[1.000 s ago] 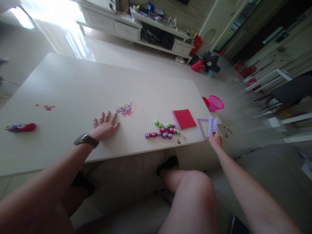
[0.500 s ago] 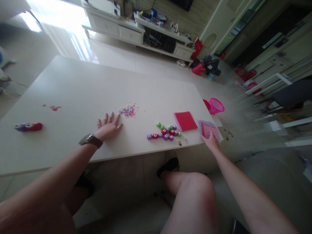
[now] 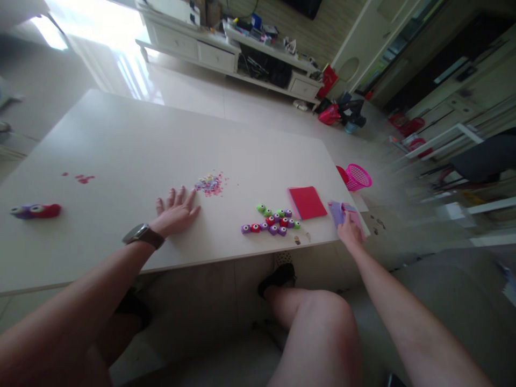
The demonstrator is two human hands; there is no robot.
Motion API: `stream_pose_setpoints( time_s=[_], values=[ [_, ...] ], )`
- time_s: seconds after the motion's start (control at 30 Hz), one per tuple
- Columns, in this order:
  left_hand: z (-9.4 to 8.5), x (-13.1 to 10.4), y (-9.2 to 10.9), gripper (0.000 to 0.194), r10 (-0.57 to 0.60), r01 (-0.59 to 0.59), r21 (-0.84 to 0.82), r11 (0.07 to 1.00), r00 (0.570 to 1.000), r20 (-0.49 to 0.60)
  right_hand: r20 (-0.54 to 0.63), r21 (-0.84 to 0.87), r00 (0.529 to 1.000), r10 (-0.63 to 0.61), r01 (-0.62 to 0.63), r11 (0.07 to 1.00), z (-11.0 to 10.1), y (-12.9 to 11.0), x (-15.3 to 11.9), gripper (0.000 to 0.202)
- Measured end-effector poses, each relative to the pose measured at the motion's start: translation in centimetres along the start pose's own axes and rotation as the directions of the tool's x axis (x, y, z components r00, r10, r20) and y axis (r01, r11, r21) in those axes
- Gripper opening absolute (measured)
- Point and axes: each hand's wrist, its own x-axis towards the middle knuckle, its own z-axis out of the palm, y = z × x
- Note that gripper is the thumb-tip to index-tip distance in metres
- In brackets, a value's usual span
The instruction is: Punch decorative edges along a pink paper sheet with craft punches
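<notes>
Spread flat on the white table point(image 3: 133, 140), my left hand point(image 3: 175, 212) wears a dark-strapped watch and holds nothing. Its fingertips lie beside a loose pile of small colourful confetti-like pieces point(image 3: 210, 184). At the table's right end my right hand point(image 3: 350, 232) has its fingers drawn together on a pink sheet point(image 3: 355, 216), over a small stack of purple sheets point(image 3: 335, 212). Something small and red shows by the index fingertip; its kind is unclear. Left of this stack lies a red square pad point(image 3: 307, 202). Nearby sit several red, purple and green eye-shaped pieces point(image 3: 270, 220).
Far left on the table are a purple-and-red row of eye pieces point(image 3: 36, 210) and a few red bits point(image 3: 84, 178). Beyond the right edge stands a pink mesh basket point(image 3: 358, 176). A white cabinet point(image 3: 215, 56) lines the wall. My knee point(image 3: 322, 317) is below the table's front edge.
My right hand has shifted slightly over the stack, and its fingers reach farther up. More purple sheet shows on the left there. My left hand stays flat; the view has turned slightly.
</notes>
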Motion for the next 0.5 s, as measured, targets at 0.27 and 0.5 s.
stream_pose_setpoints(
  time_s=[0.27, 0.5],
  values=[
    [0.4, 0.2, -0.5, 0.074, 0.021, -0.021, -0.022, 1.0, 0.999, -0.026, -0.121, 0.15, 0.982, -0.144, 0.161, 0.975, 0.3, 2.2, 0.3, 0.063],
    [0.3, 0.2, -0.5, 0.074, 0.021, -0.021, -0.011, 1.0, 1.0, -0.018, -0.073, 0.117, 0.995, -0.072, 0.08, 0.99, 0.8, 1.7, 0.6, 0.061]
  ],
)
